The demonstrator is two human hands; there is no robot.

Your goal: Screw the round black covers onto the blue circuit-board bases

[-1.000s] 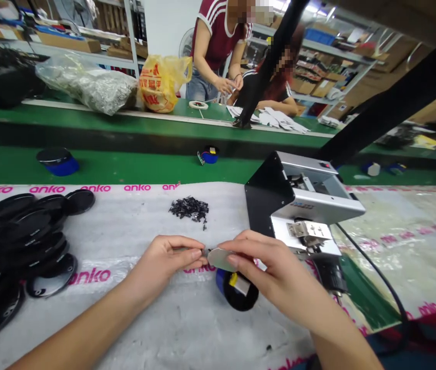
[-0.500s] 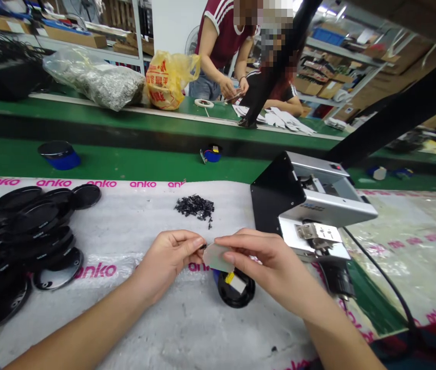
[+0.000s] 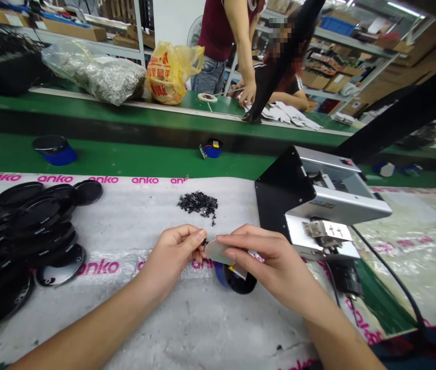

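My right hand (image 3: 269, 259) pinches a small grey oval plate (image 3: 215, 251) by its right end, just above a blue and black round part (image 3: 237, 279) lying on the white foam sheet (image 3: 144, 226). My left hand (image 3: 171, 257) pinches a tiny black piece at the plate's left tip. A small heap of black pieces (image 3: 199, 203) lies a little beyond both hands.
Stacked black round lids (image 3: 21, 231) fill the left side. A silver and black desktop machine (image 3: 318, 205) with a cable stands to the right. Blue parts (image 3: 54, 150) sit on the green conveyor (image 3: 125, 159). Two other people work across the far table beside a yellow bag (image 3: 169, 72).
My hands have stayed together over the round part, shifting slightly up and right in view. The person across has leaned away and put a hand down on the far table.
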